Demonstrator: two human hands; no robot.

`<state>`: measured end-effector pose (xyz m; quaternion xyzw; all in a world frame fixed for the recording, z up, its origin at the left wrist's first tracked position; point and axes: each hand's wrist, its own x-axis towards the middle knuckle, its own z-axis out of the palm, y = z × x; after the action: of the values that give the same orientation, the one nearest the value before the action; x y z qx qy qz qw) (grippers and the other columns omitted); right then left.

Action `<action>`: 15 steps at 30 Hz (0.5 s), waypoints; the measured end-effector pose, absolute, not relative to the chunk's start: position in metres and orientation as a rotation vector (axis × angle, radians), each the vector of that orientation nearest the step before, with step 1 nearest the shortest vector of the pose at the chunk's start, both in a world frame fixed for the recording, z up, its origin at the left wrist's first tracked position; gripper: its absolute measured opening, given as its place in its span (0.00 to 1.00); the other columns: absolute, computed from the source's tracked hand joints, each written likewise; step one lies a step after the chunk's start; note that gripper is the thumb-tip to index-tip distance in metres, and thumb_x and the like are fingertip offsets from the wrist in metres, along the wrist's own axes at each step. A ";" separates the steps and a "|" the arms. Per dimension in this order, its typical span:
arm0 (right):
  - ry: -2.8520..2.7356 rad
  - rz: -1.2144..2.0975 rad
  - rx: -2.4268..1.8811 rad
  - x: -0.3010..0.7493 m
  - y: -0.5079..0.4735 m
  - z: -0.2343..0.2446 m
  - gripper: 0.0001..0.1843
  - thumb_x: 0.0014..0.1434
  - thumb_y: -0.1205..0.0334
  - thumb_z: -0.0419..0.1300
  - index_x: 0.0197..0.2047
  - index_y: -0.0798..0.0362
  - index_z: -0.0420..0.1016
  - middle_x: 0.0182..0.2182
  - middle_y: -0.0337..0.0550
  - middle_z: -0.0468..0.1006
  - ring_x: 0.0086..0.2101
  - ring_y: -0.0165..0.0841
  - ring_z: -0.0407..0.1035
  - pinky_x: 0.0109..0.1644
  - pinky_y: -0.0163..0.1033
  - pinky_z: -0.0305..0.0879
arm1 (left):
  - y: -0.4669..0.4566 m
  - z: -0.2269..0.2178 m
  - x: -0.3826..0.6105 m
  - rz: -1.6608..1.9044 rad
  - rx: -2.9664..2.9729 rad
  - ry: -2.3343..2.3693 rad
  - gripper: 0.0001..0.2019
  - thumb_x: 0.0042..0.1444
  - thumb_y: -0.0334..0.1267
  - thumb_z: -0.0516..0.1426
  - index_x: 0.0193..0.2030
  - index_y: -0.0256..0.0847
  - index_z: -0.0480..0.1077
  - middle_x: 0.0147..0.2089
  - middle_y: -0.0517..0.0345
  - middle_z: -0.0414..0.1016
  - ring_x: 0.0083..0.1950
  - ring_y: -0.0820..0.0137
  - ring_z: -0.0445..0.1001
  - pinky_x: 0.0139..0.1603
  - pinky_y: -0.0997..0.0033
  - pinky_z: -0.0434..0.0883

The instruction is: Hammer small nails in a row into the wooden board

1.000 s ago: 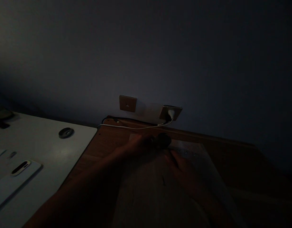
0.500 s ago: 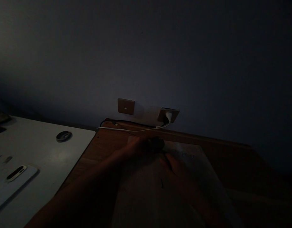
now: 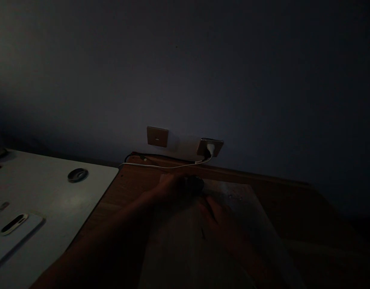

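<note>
In the dim light my left hand [image 3: 172, 187] is wrapped round a dark, rounded object [image 3: 195, 186] whose kind I cannot make out. It is over the far part of a pale flat board [image 3: 175, 249]. Just nearer and to the right, my right hand [image 3: 218, 220] has its fingers bent together, pointing at that object. Whatever lies between its thumb and fingers is lost in shadow. A small, thin dark piece [image 3: 203, 233] lies on the board beside the right hand. Tiny shiny bits [image 3: 235, 197] show near the board's far right.
A brown wooden table [image 3: 118, 192] carries the board. On the white surface [image 3: 61, 200] at left are a round ring-like item [image 3: 77, 175] and a white phone [image 3: 19, 233]. A white cable [image 3: 160, 166] runs along the wall to a plug [image 3: 211, 149] in a socket; another wall plate [image 3: 157, 136] is beside it.
The whole view has shifted slightly, with things sitting a little further left. Both hands stay at the dark object; the right hand's fingers have moved slightly.
</note>
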<state>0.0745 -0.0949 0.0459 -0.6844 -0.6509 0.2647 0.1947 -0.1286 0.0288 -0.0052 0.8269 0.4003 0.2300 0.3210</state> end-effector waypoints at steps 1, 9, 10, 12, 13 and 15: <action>-1.820 0.755 -1.905 0.077 -0.096 0.047 0.23 0.70 0.46 0.50 0.51 0.48 0.81 0.48 0.54 0.87 0.49 0.49 0.81 0.53 0.51 0.74 | 0.030 -0.004 -0.130 0.597 2.160 1.033 0.26 0.57 0.35 0.65 0.63 0.42 0.74 0.54 0.52 0.85 0.52 0.59 0.83 0.51 0.66 0.76; -1.603 0.857 -1.930 0.123 -0.130 0.022 0.29 0.65 0.38 0.52 0.53 0.48 0.84 0.54 0.55 0.85 0.55 0.54 0.78 0.60 0.57 0.73 | 0.006 0.045 -0.132 0.577 2.548 0.757 0.06 0.60 0.35 0.63 0.43 0.40 0.73 0.43 0.55 0.79 0.40 0.68 0.76 0.40 0.70 0.70; -1.590 0.841 -1.957 0.129 -0.136 0.018 0.29 0.64 0.38 0.54 0.54 0.48 0.84 0.56 0.56 0.85 0.57 0.54 0.77 0.63 0.59 0.71 | -0.005 0.051 -0.126 0.549 2.648 0.659 0.04 0.62 0.36 0.63 0.43 0.41 0.74 0.43 0.55 0.79 0.40 0.68 0.76 0.39 0.69 0.70; -1.603 0.815 -1.958 0.138 -0.146 0.010 0.30 0.63 0.39 0.55 0.56 0.49 0.83 0.59 0.55 0.83 0.61 0.55 0.74 0.68 0.61 0.66 | -0.031 0.056 -0.112 0.493 2.889 0.443 0.07 0.64 0.36 0.63 0.48 0.40 0.75 0.44 0.52 0.81 0.43 0.64 0.78 0.43 0.64 0.72; -1.610 0.811 -1.954 0.140 -0.149 0.008 0.31 0.62 0.39 0.54 0.57 0.49 0.83 0.60 0.55 0.82 0.62 0.55 0.73 0.70 0.62 0.63 | -0.044 0.054 -0.105 0.479 2.978 0.381 0.09 0.65 0.36 0.62 0.51 0.40 0.76 0.48 0.51 0.82 0.44 0.63 0.78 0.45 0.62 0.73; -1.592 0.807 -1.968 0.140 -0.153 0.006 0.34 0.62 0.37 0.52 0.58 0.49 0.83 0.60 0.56 0.82 0.62 0.57 0.73 0.71 0.64 0.60 | -0.068 0.043 -0.095 0.424 3.049 0.309 0.09 0.67 0.35 0.61 0.53 0.42 0.76 0.52 0.52 0.83 0.46 0.65 0.79 0.47 0.63 0.74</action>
<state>0.1405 -0.1535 0.0056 -0.7191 -0.5818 0.2947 0.2399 -0.0950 -0.0675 0.0433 0.9852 0.0999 0.1369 0.0238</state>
